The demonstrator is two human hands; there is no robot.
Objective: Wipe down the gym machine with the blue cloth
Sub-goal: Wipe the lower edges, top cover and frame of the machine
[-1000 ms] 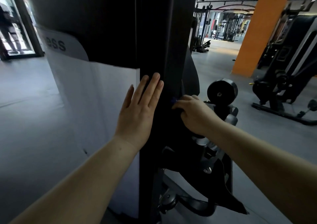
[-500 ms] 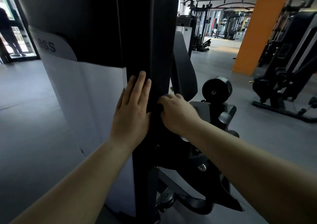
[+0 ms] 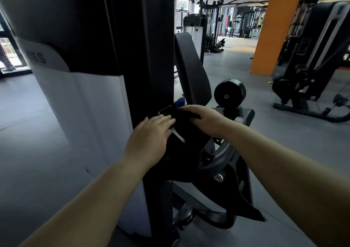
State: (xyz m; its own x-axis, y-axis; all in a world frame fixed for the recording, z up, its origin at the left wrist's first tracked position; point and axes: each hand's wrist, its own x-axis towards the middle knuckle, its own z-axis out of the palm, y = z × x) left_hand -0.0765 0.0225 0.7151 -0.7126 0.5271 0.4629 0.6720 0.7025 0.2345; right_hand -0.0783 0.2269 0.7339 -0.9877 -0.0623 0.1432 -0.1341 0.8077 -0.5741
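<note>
- The gym machine (image 3: 144, 61) stands as a tall black column, long axis straight up, with a white side panel (image 3: 91, 118) to the column's left.
- The blue cloth (image 3: 179, 102) is bunched at the column's right edge, a small tuft poking upward; the rest is dark and hard to make out.
- Right of the column sit a black pad (image 3: 191, 72) and a round roller (image 3: 229, 92); past them is open grey floor (image 3: 236, 68), then an orange pillar (image 3: 274, 29).
- The left hand (image 3: 151, 137) lies flat on the column, fingers straight and together.
- The right hand (image 3: 205, 119) presses on the cloth, fingers curled over it.
</note>
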